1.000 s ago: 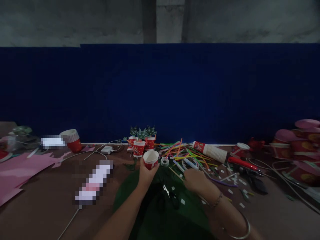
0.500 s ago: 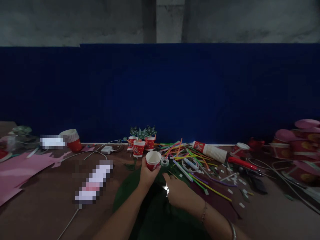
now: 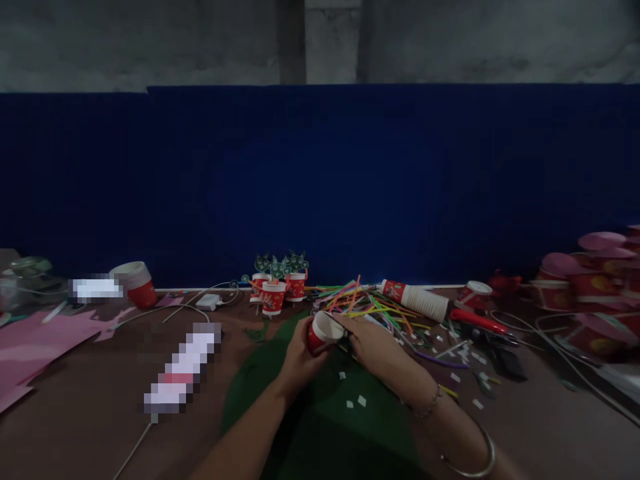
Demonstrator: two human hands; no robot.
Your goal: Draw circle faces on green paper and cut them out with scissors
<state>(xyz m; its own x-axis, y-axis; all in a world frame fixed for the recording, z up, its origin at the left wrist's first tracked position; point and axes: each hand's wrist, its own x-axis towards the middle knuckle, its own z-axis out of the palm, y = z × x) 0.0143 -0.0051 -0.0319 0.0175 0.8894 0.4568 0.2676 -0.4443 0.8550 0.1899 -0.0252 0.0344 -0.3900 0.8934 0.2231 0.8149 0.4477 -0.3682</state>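
Head view: the left hand (image 3: 298, 347) curls around a tilted paper cup (image 3: 319, 337), the right hand (image 3: 369, 340) bent at its rim, its grip impossible to tell. Beyond the hands, three cups (image 3: 273, 297) with green cutouts (image 3: 279, 268) look finished; the held one, showing none, seems not yet done.

Red cup (image 3: 324, 335) partly hidden by the left grip (image 3: 299, 352)

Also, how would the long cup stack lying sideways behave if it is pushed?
The long cup stack may roll, lying on rounded sides. Looking like paper, it is probably light. It could separate, because the cups appear merely nested.
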